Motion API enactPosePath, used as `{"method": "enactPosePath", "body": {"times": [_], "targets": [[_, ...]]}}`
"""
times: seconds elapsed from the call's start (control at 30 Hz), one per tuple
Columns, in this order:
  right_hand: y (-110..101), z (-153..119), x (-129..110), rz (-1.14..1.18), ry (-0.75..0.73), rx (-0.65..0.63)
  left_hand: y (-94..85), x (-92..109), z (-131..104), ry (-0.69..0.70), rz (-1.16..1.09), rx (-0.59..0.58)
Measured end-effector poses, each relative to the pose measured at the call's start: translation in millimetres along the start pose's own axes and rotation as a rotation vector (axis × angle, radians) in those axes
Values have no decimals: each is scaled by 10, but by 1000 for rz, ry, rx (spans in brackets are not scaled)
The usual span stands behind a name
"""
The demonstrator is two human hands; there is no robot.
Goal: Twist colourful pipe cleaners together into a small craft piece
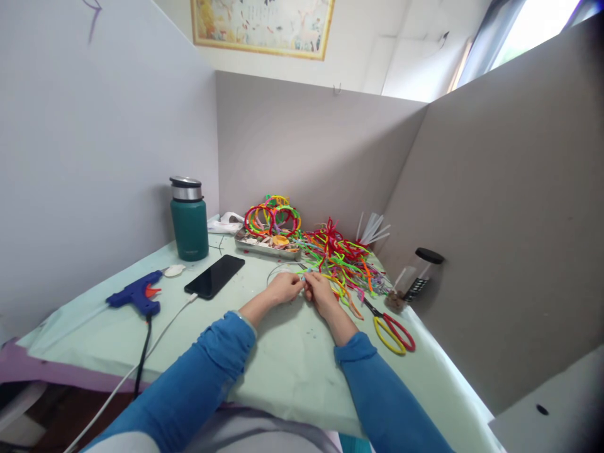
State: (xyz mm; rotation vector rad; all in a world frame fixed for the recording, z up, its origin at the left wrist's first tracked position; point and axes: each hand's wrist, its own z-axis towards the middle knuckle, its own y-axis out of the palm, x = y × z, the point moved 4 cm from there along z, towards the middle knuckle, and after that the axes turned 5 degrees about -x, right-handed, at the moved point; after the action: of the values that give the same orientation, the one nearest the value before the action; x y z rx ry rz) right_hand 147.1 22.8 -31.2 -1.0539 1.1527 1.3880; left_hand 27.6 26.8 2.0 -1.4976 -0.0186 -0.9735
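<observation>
My left hand (285, 287) and my right hand (321, 292) meet above the middle of the table, fingertips pinched close together. Between them shows a small light-blue piece (309, 271), perhaps a bit of pipe cleaner; most of it is hidden by my fingers. A thin grey strand (270, 274) curves on the table just left of my left hand. Behind and right of my hands lies a tangled heap of colourful pipe cleaners (336, 248). Scissors (394, 335) with one yellow and one red handle rest right of my right hand, blades towards the heap.
On the left are a green flask (189, 228), a black phone (215, 277) with a white cable, and a blue glue gun (136, 293). A metal tray (267, 251) holds small pieces and pipe-cleaner rings (272, 219). A black-lidded clear jar (415, 280) stands right. Grey partitions (311, 145) enclose the table.
</observation>
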Motion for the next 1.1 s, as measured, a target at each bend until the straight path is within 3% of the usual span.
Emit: {"method": "enactPosePath", "body": {"times": [0.9, 1.1], "targets": [[-14, 10, 6, 24, -3, 10, -38, 72, -66, -29, -86, -32], [-7, 3, -22, 72, 14, 37, 34, 2, -40, -62, -136, -63]]}}
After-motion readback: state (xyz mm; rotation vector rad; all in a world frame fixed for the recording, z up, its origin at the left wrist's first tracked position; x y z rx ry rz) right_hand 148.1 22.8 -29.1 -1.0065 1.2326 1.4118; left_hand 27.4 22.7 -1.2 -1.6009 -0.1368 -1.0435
